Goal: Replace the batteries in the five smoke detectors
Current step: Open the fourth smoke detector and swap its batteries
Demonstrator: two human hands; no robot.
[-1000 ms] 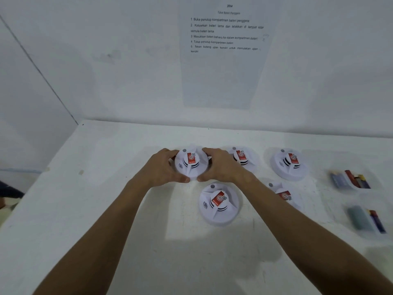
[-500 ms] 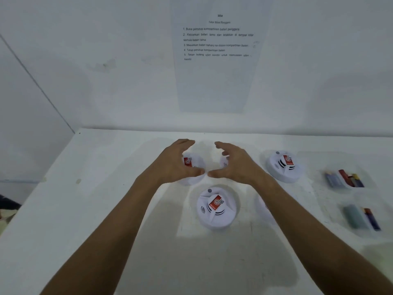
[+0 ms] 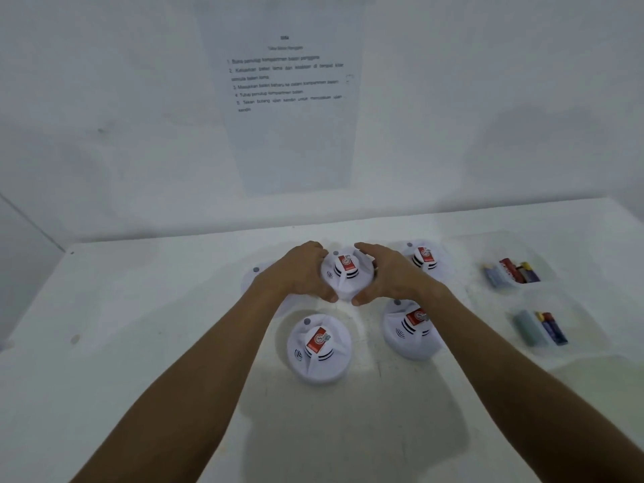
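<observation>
Both hands, left hand point(image 3: 299, 273) and right hand point(image 3: 386, 273), clasp one smoke detector point(image 3: 346, 275) from either side, near the table's point(image 3: 139, 343) back edge. Four other detectors sit around it; batteries point(image 3: 512, 271) lie toward the right edge.

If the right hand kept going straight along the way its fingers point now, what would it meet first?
The right hand already cups the middle smoke detector, fingers pointing left and away. Going on, it would press into that detector first, and likely the left hand gripping the opposite side; depth is unclear.
</observation>
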